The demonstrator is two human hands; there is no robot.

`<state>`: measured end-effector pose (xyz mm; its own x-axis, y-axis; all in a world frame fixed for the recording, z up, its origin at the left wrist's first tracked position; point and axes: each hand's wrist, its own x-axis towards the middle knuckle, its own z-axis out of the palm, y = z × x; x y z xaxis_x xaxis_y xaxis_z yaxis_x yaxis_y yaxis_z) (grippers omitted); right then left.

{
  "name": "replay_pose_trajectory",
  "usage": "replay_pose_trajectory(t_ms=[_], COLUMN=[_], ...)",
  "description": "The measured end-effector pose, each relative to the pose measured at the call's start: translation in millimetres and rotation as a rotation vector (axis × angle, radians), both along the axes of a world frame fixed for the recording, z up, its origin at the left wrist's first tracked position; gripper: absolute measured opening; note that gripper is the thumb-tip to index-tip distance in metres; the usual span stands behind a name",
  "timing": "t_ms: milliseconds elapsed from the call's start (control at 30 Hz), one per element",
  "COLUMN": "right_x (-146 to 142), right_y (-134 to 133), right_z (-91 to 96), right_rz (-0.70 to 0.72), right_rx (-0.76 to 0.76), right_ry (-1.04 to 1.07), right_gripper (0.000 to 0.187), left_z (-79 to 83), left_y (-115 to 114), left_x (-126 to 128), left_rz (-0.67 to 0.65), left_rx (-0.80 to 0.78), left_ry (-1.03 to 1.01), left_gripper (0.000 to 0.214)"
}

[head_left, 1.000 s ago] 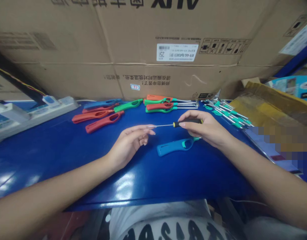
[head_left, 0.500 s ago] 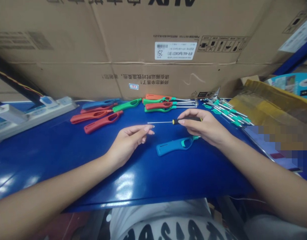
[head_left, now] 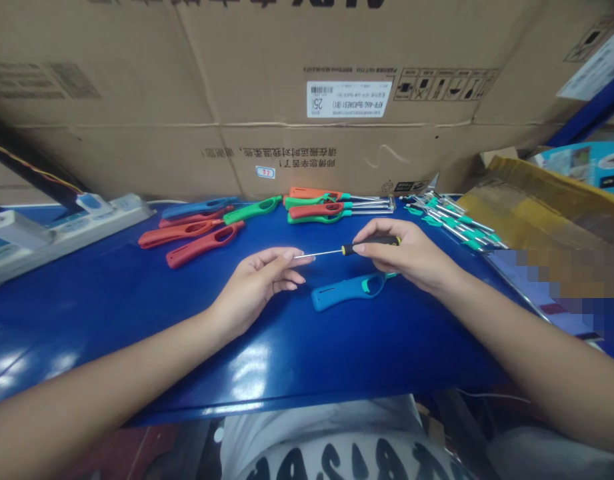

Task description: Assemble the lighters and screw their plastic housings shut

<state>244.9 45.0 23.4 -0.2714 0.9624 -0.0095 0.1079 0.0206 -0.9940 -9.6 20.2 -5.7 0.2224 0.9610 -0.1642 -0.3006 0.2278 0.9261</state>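
Observation:
My right hand (head_left: 404, 253) is closed around the black and yellow handle of a screwdriver (head_left: 369, 245), whose thin shaft points left. At the tip of that shaft, my left hand (head_left: 267, 277) has thumb and index finger pinched together, the other fingers curled loosely. Anything small between those fingertips is hidden. Below the screwdriver, on the blue table (head_left: 287, 353), lies a blue lighter (head_left: 347, 291) with a green trigger. Its front end is partly covered by my right hand.
Red, blue and green lighter handles (head_left: 204, 248) lie at the back left. Assembled lighters with metal tubes (head_left: 319, 210) sit at the back middle, beside a pile of metal tubes with green parts (head_left: 457, 223). A power strip (head_left: 107, 217) is left; a large cardboard box (head_left: 267, 73) stands behind.
The screwdriver has tilted slightly, its tip lowering to meet my left fingertips. My left thumb and index finger have come to the tip. The blue lighter stays put.

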Motion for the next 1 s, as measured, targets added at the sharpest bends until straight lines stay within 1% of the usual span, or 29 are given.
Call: replay_pose_trajectory(t_ms=[267,533,700,800,1000], right_x=[-0.8,0.6,0.7,1.2,2.6], right_y=[-0.4,-0.2,-1.6,-2.2,-2.7], right_z=[1.9,1.4,4.7,6.3,7.0], right_rz=[-0.006,-0.007,-0.026,-0.031,-0.006], right_rx=[0.005,0.018,0.027,0.025,0.007], right_ry=[-0.009,-0.017,-0.015,-0.017,-0.027], right_gripper=[0.026,0.026,0.027,0.028,0.027], left_z=[-1.0,4.3,5.7,2.7,-1.7], left_y=[1.4,-0.3,-0.1,0.2,2.5], left_x=[0.1,0.8,0.0,-0.4,-1.7], left_rz=[0.022,0.026,-0.001,0.011,0.098], left_rx=[-0.006,-0.027,0.003,0.054,0.185], left_ry=[-0.006,-0.028,-0.016,0.065,0.289], left_gripper=[0.019,0.023,0.025,0.027,0.027])
